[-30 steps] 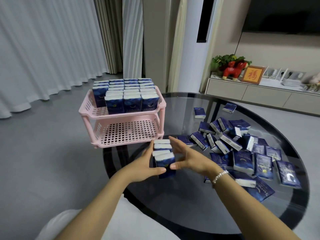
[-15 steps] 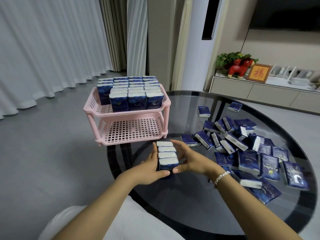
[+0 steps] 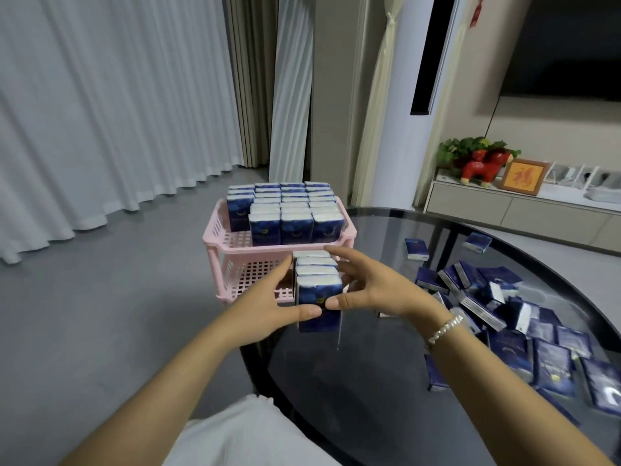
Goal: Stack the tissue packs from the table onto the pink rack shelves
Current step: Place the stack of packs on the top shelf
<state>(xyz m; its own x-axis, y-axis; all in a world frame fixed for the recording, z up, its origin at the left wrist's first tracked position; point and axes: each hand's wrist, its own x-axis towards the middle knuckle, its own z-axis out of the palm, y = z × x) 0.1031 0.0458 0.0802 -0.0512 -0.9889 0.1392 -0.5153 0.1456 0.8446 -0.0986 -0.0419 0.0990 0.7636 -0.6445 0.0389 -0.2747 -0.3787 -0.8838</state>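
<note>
Now lifted to the pink rack [image 3: 279,245], four-pack row [image 3: 317,287] in both hands' [image 3: 265,306] [image 3: 373,290] clamped grip.

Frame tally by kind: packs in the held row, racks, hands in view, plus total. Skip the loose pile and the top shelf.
tissue packs in the held row: 4
pink rack: 1
hands: 2 (left hand, right hand, both gripping the row)
Total: 7
</note>
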